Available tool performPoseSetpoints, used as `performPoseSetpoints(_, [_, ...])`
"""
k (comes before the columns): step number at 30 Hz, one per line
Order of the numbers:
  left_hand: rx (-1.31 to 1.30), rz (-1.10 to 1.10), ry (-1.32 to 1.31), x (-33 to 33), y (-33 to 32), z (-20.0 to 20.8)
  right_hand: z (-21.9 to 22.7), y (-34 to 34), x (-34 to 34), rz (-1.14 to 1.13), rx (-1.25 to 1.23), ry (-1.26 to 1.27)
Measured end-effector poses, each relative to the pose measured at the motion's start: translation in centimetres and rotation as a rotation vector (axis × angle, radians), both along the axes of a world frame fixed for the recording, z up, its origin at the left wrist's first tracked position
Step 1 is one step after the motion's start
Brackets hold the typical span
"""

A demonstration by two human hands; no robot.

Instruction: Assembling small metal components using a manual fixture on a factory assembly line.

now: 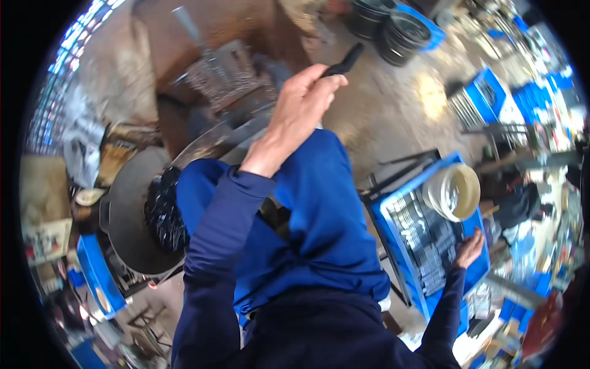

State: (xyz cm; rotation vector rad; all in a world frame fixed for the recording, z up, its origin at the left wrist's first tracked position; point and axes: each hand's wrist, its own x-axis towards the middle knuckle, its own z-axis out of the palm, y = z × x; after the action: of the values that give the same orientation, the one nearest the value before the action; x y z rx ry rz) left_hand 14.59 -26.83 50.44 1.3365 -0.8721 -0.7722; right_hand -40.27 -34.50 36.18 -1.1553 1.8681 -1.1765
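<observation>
My left hand (298,111) is raised ahead of my knees, its fingers wrapped round a black handle (347,61) whose end sticks out past the thumb side. To my right, a blue tray (424,307) carries rows of small grey metal pieces (424,237). My right hand (470,249) is inside the tray's right side, beside the pieces; its fingers are small and blurred, so what they touch is unclear. A cream plastic bucket (452,192) stands at the tray's far end, with something pale inside.
Ahead on the left is a brown, worn machine (227,77) with a metal block. A round grey table (132,212) with a black plastic bag (165,212) stands left of my knees. Black buckets (402,38) sit on the far floor, and blue crates (485,95) farther right.
</observation>
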Motion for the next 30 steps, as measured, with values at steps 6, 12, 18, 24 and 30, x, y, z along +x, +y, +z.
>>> performPoseSetpoints(6, [-0.003,0.142,-0.026,6.5,2.9,2.3,10.2,-2.8,17.4,0.46,-0.215,-0.055])
performPoseSetpoints(12, [-0.115,0.442,0.087,15.8,5.1,1.9,14.8,-3.1,41.5,1.057,-0.34,-0.104])
performPoseSetpoints(18, [-0.128,0.671,0.175,19.6,5.8,-2.8,16.3,-3.2,62.3,1.395,-0.35,-0.165])
performPoseSetpoints(24, [-0.154,0.806,0.112,21.0,4.3,-4.1,13.3,-1.7,73.8,1.406,-0.311,-0.128])
performPoseSetpoints(30, [-0.061,0.797,0.121,21.3,4.8,-3.2,11.5,-3.4,75.7,1.463,-0.528,0.118])
